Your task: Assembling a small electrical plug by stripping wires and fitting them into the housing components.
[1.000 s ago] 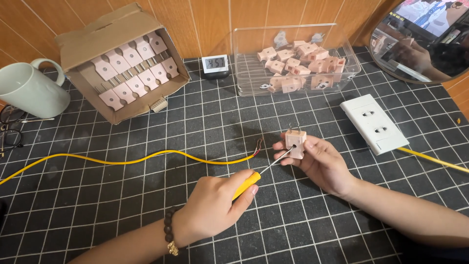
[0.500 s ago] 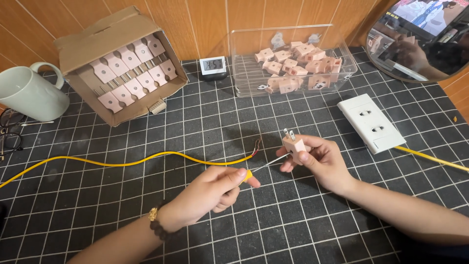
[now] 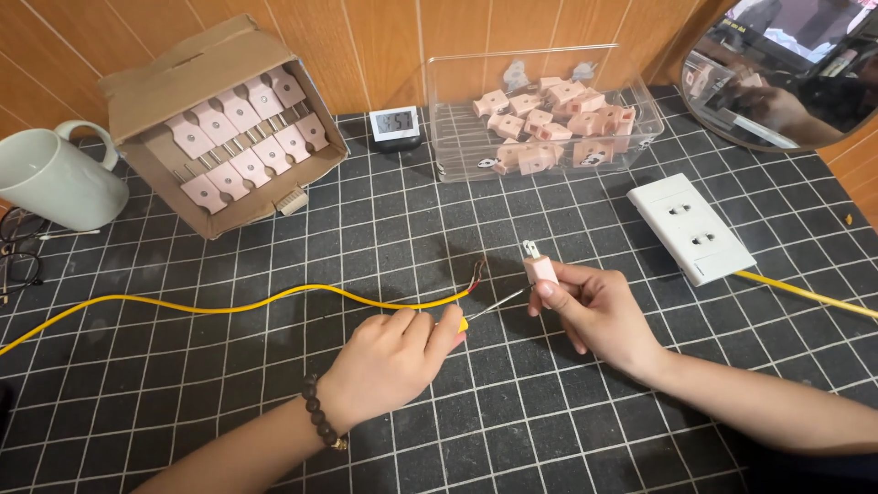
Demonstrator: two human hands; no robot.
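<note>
Gripping a yellow-handled screwdriver (image 3: 476,316), left hand (image 3: 393,361) fingers closed; right hand (image 3: 594,306) pinches pink plug (image 3: 540,269); tip seemingly touching it, above counter (image 3: 512,421).

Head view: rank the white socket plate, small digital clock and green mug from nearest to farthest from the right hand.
From the right hand:
1. White socket plate, just up and to its right.
2. Small digital clock, farther back by the wall, to the left.
3. Green mug, far left edge.

Black gridded mat (image 3: 274,384), wood-panelled wall (image 3: 384,37), round mirror (image 3: 796,82)
</note>
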